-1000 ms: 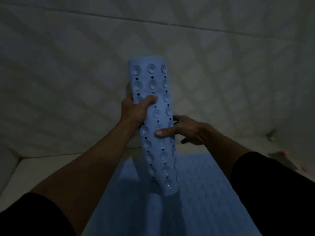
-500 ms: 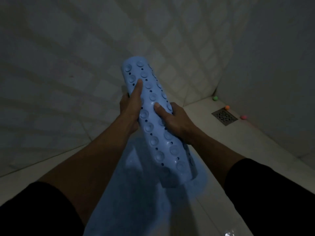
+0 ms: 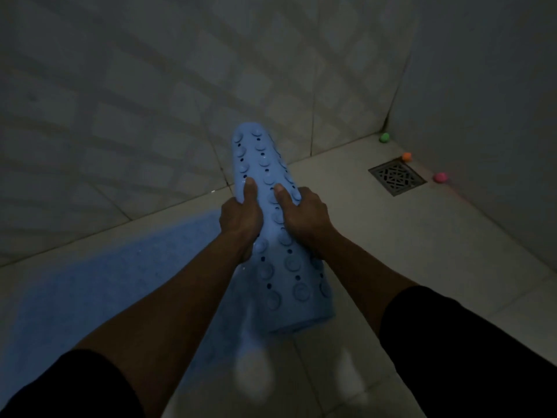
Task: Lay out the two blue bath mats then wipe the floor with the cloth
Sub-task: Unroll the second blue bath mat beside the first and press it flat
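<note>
Nearest, two bare forearms reach out from dark sleeves (image 3: 470, 354) over the pale tiled floor (image 3: 422, 254). Both hands clutch a rolled blue bath mat (image 3: 280, 267) — suction cups outward — held up above the floor, tilted away. The left hand (image 3: 239, 220) wraps its left side, thumb on top; the right hand (image 3: 304, 215) curls round the right side. Left of them, a second blue mat (image 3: 90, 285) lies flat against the wall. Farther right sits a metal drain grate (image 3: 396, 178), with green (image 3: 384, 137), orange (image 3: 407, 156) and pink (image 3: 440, 177) balls near the corner.
</note>
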